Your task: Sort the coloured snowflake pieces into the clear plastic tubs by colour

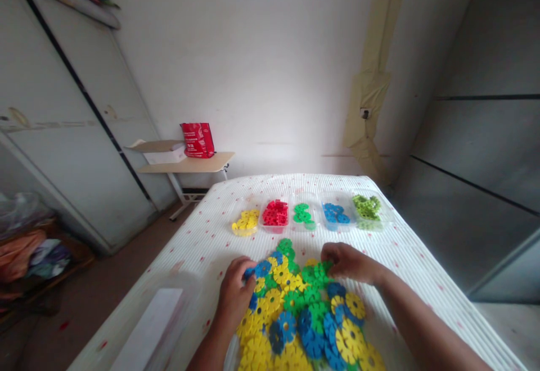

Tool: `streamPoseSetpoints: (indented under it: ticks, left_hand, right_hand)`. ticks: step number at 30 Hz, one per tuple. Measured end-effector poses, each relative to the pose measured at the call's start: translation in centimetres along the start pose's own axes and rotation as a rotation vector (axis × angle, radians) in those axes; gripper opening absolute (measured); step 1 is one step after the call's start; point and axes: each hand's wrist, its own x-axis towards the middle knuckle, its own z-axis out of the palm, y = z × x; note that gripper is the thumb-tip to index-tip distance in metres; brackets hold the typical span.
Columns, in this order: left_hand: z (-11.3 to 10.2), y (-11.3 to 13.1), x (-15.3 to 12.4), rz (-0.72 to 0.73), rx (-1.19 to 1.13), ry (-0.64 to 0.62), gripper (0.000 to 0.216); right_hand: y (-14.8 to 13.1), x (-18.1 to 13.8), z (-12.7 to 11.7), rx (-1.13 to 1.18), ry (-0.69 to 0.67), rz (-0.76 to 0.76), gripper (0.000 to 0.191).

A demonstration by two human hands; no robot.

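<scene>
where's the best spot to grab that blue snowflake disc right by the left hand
Pinch the blue disc by its notched rim, thumb and finger on opposite edges, probably from above and the left. It lies nearly flat atop the pile, far edge exposed, with the left hand already touching its near side.

Two bare forearms enter from bottom edge. No sleeves, both arms uncovered to frame edge. Left hand (235, 294) bare, no glove. Right hand (348, 263) bare, no glove. Fingertips too blurred for detail.
</scene>
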Motion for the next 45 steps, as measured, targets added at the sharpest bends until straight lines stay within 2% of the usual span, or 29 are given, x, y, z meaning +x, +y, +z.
streamPoseSetpoints:
  ticks: [4, 10, 15, 19, 26, 31, 35, 37, 41, 45]
  left_hand:
    - [0.0, 0.0, 0.0, -0.002, 0.006, 0.005, 0.021]
    - [0.2, -0.3, -0.1, 0.002, 0.005, 0.004, 0.022]
    - [0.3, -0.6, -0.1, 0.01, 0.008, -0.003, 0.022]
    - [0.2, -0.5, 0.0, 0.014, 0.019, 0.001, 0.022]
    - [0.1, -0.3, 0.0, 0.008, 0.02, 0.0, 0.022]
    - [0.2, -0.3, 0.0, 0.009, 0.016, 0.002, 0.022]
    - [0.3, -0.2, 0.0, 0.01, 0.017, 0.006, 0.023]
    - [0.3, -0.2, 0.0, 0.012, 0.019, 0.016, 0.023]
    - [0.1, -0.1, 0.0, 0.015, 0.021, 0.016, 0.023]
    - [0.1, 0.0, 0.0, 0.023, 0.019, 0.013, 0.024]
  right_hand:
    - [0.2, 0.4, 0.7, 0.09, 0.048, -0.055, 0.034]
    - [-0.5, 0.7, 2.7, -0.152, 0.04, 0.015, 0.05]
    - [-1.1, 0.7, 3.1, -0.278, 0.046, 0.025, 0.035]
    - [-1.2, 0.7, 3.1, -0.255, 0.075, 0.046, 0.032]
    - [-1.2, 0.7, 2.2, -0.179, 0.09, 0.034, 0.014]
    - [-0.7, 1.7, -0.2, 0.011, 0.222, 0.038, 0.012]
    - [-1.0, 4.1, -2.2, 0.076, 0.395, 0.082, 0.007]
    - [-1.3, 5.6, -2.8, 0.091, 0.475, 0.092, 0.011]
    - [-1.5, 7.4, -2.5, 0.07, 0.569, 0.114, 0.03]
    - [-1.2, 7.1, -0.6, -0.026, 0.537, 0.082, 0.022]
